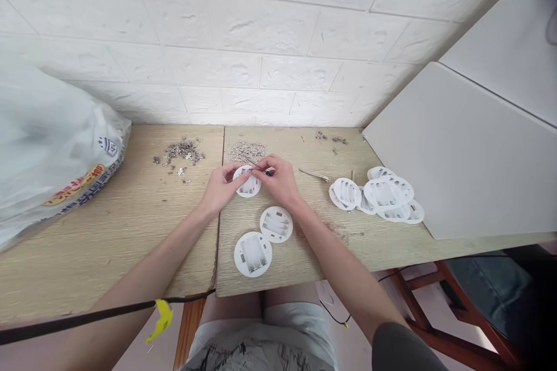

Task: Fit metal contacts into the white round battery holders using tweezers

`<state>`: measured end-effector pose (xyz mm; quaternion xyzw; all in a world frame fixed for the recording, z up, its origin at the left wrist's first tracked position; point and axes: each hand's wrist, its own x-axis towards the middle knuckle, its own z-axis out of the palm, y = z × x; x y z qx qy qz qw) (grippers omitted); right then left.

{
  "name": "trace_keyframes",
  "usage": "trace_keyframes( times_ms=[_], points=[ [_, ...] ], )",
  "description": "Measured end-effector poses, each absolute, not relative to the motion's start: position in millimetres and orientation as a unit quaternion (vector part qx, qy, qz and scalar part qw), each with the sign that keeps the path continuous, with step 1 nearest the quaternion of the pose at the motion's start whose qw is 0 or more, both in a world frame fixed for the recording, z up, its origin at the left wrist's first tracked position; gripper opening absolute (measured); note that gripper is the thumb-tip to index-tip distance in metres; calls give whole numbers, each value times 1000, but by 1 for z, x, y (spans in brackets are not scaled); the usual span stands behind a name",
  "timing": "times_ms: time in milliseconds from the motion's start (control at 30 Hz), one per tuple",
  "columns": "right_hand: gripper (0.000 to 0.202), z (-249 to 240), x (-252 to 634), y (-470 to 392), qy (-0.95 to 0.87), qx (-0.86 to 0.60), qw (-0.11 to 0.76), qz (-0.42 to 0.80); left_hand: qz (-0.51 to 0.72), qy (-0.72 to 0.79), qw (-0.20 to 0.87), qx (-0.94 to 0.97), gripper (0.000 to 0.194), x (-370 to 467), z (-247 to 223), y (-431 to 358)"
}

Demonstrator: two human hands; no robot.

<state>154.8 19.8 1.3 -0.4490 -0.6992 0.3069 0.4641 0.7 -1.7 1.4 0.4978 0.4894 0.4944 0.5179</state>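
Spanning the far side, a wall (282, 29) bounds the wooden table (161, 237); a white panel (470, 156) blocks the right, a plastic bag (52, 145) the left. The left hand (221, 188) pinches a white disc (249, 186) mid-table; the right hand (279, 178), fingers closed, grips a thin tool (251, 162) over it. Two discs (253, 254) lie toward the near edge.

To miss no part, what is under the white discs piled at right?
The white discs overlap on the wooden table; anything fully beneath them is covered, so unseen.

White plastic-looking discs (253, 254) nearer the body than the fingers; shiny metal bits (247, 152) just beyond fingertips; wood-grain tabletop (174, 232) beneath, matt.
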Motion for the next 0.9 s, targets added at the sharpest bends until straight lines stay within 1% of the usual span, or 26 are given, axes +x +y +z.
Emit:
trace_keyframes(
  times_ms=[67,200,367,567,800,900],
  points=[
    [7,1,156,21,-702,-443,460,314,488,491,519,502,41,0,2,-2],
    [7,3,158,21,-736,-434,433,286,465,492,531,509,39,-1,1,0],
    [6,2,158,23,-726,-447,422,306,463,493,531,511,45,-2,0,3],
    [13,-5,158,27,-661,-445,439,415,468,489,526,515,46,-1,0,3],
    [27,0,154,20,-564,-422,428,567,472,490,513,523,40,0,1,1],
    [30,1,152,17,-525,-411,433,606,470,487,495,545,38,0,-2,1]
  ],
)
